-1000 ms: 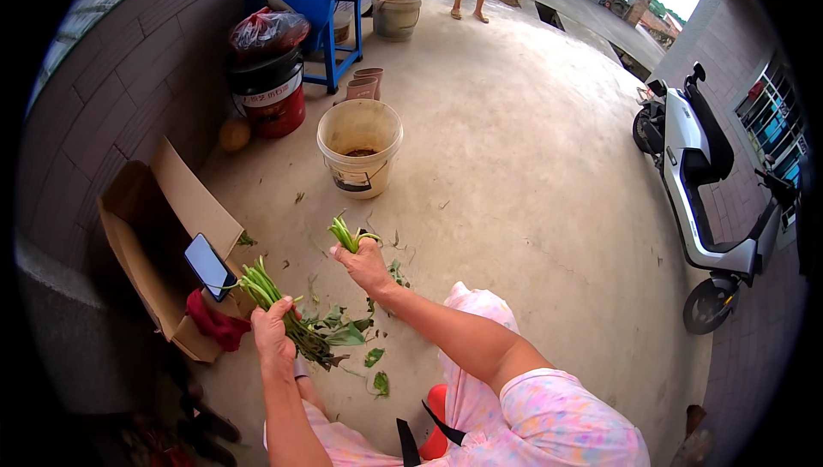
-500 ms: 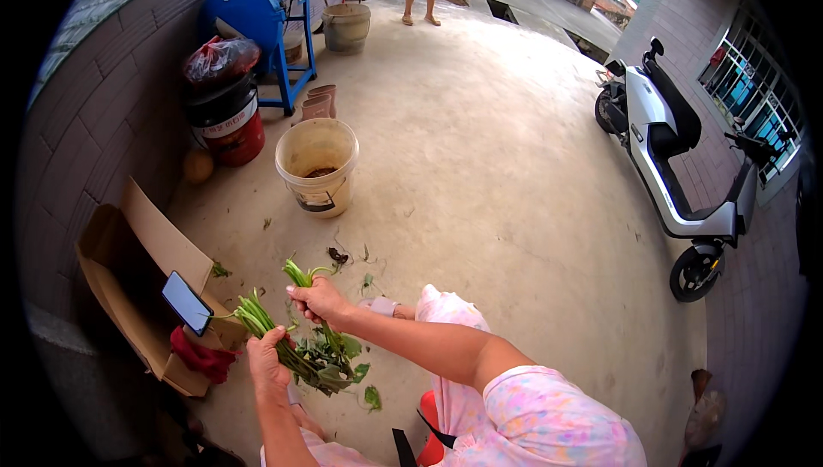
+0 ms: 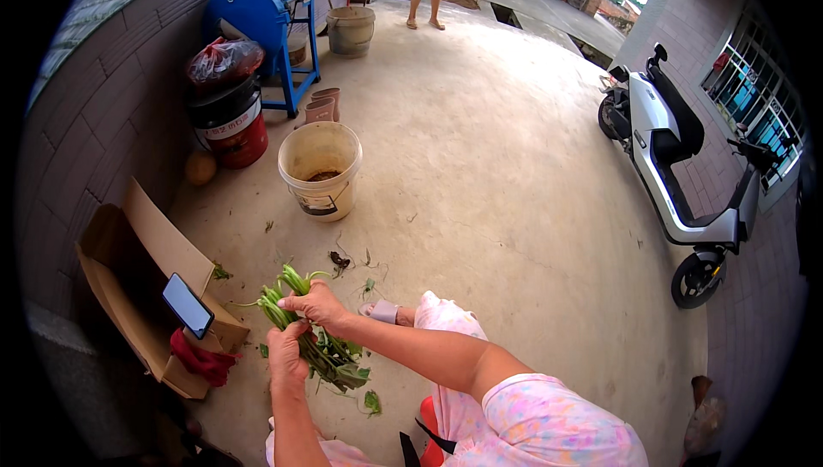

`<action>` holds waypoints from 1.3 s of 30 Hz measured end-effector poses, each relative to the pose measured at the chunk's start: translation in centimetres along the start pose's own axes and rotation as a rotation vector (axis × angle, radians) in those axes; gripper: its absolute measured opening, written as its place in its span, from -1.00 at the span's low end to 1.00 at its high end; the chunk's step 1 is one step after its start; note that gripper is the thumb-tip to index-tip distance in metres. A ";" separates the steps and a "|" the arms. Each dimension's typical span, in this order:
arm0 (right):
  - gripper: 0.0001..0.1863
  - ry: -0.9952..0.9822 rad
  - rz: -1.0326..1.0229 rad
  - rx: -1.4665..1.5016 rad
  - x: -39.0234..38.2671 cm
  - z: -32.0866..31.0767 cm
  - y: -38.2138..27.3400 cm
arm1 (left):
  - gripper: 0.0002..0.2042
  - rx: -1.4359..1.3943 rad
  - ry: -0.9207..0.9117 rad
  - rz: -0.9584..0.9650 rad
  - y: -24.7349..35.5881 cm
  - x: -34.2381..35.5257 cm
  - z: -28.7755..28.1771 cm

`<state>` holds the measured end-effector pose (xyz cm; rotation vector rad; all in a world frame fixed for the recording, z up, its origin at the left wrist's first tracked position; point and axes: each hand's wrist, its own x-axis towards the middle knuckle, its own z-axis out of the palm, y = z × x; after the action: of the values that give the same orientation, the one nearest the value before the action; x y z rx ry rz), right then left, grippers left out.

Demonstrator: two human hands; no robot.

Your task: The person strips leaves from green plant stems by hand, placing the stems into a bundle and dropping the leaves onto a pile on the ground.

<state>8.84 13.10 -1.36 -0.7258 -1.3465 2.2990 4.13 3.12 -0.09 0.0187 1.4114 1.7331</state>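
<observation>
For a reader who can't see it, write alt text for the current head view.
Left hand and right hand grip leafy greens above the floor. Ahead stands a bucket; a box and phone are left, a scooter right.

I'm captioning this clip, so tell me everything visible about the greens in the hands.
The greens look like fresh, leafy plants: slender bright-green stalks point to the upper left, darker, uneven leaves hang toward the lower right. The left hand grips stalks, and the right hand holds more close beside it. One thin stalk sticks out leftward. Whether the two handfuls touch is hard to tell.
</observation>
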 end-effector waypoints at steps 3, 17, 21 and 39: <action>-0.82 0.015 0.015 -0.016 0.0 -0.1 -0.1 | -0.85 0.016 -0.016 -0.019 -0.4 0.1 -0.2; -0.86 -0.082 0.041 0.006 -0.4 0.6 -0.8 | -0.86 0.073 -0.003 -0.017 0.3 -0.4 -0.6; -0.91 -0.118 0.104 -0.006 -0.4 1.3 -1.2 | -0.85 0.053 -0.016 -0.021 0.9 -0.5 -1.6; -0.83 -0.072 0.157 -0.031 0.1 0.1 -1.7 | -0.86 -0.294 -0.049 -0.127 0.5 -0.2 -1.8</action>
<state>8.82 13.92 0.12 -0.7915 -1.4047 2.4525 3.08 1.61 -0.26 -0.1838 1.0876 1.8047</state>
